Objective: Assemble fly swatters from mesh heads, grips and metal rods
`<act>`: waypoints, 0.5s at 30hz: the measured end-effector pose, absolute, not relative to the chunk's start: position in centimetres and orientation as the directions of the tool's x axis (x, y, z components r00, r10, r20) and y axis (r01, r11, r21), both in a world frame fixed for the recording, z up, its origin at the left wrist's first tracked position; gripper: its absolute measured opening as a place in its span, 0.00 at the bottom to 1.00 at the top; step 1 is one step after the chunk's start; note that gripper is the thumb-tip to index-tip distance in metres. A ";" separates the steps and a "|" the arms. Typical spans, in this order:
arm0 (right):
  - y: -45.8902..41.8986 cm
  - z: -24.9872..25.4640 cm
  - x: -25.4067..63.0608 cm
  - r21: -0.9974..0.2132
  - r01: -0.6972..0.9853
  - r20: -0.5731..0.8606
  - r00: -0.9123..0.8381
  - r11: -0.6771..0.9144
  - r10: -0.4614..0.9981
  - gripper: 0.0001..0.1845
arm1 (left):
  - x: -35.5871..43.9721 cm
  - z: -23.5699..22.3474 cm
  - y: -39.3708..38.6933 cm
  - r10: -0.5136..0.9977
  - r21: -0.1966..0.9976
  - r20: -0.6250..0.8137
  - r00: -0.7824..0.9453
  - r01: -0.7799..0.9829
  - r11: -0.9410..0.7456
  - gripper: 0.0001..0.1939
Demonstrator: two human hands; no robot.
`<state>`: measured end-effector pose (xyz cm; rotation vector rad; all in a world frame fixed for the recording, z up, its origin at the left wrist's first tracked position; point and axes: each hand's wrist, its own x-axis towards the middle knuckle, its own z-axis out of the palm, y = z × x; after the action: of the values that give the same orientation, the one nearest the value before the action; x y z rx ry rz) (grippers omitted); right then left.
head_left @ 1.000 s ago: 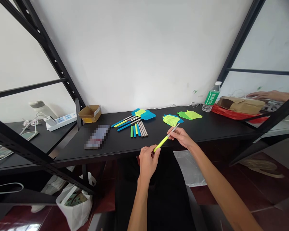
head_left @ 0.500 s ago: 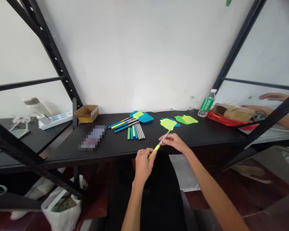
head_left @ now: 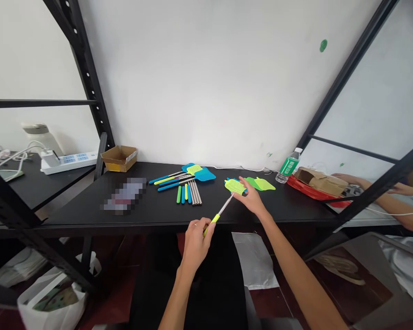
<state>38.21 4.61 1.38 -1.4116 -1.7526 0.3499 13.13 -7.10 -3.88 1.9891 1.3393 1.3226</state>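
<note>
A yellow-green fly swatter [head_left: 226,204] slants up and away from me, its thin metal rod drawn out between the handle and the perforated head. My left hand [head_left: 197,236] is closed round its yellow handle. At the far end, my right hand [head_left: 251,198] has thumb and fingers at the right edge and neck of the head. Blue swatter head edges peek out beneath it. Just to the right lie loose green and yellow swatter heads [head_left: 264,184]. Left of centre are assembled fly swatters [head_left: 203,173], coloured handle tubes [head_left: 183,194] and metal rods [head_left: 195,192].
An open cardboard box [head_left: 119,158] and a blurred-out flat item [head_left: 125,196] are on the left of the black table [head_left: 89,215]. A water bottle [head_left: 289,166] stands at the right, beside a red bag with cardboard [head_left: 318,185]. Another person's arms [head_left: 385,201] show at far right.
My right hand has moved up the rod to the swatter's head, and its fingers have spread wider. My left hand keeps hold of the handle. The view has shifted slightly.
</note>
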 end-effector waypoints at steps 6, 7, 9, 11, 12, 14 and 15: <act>7.9 1.8 39.9 -0.311 0.935 0.208 -0.111 0.173 0.972 0.50 | 13.1 -4.0 -7.0 0.866 0.728 0.491 0.095 0.502 -0.467 0.14; 8.2 1.7 40.0 -0.271 0.949 0.165 -0.119 0.161 0.979 0.48 | 13.2 -4.1 -7.0 0.864 0.724 0.494 0.097 0.504 -0.471 0.14; 8.3 1.6 40.0 -0.201 0.969 0.122 -0.117 0.140 0.986 0.43 | 13.2 -4.1 -7.0 0.860 0.717 0.501 0.098 0.510 -0.476 0.14; 8.0 1.7 39.8 -0.120 0.984 0.124 -0.113 0.128 0.986 0.40 | 13.3 -4.2 -7.0 0.858 0.711 0.504 0.095 0.518 -0.475 0.14; 7.8 1.9 39.6 -0.072 0.989 0.130 -0.118 0.128 0.985 0.38 | 13.3 -4.2 -7.0 0.859 0.710 0.504 0.092 0.522 -0.473 0.14; 7.3 2.2 39.2 0.028 0.987 0.130 -0.161 0.158 0.978 0.35 | 13.3 -4.3 -7.0 0.857 0.707 0.508 0.085 0.528 -0.471 0.14; 7.1 2.4 38.9 0.072 0.980 0.126 -0.192 0.184 0.973 0.34 | 13.3 -4.3 -6.9 0.856 0.704 0.510 0.082 0.531 -0.471 0.14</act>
<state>38.91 7.12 2.40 -1.9635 -2.3765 -0.2102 13.35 -6.95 -4.30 2.0302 1.3766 1.3428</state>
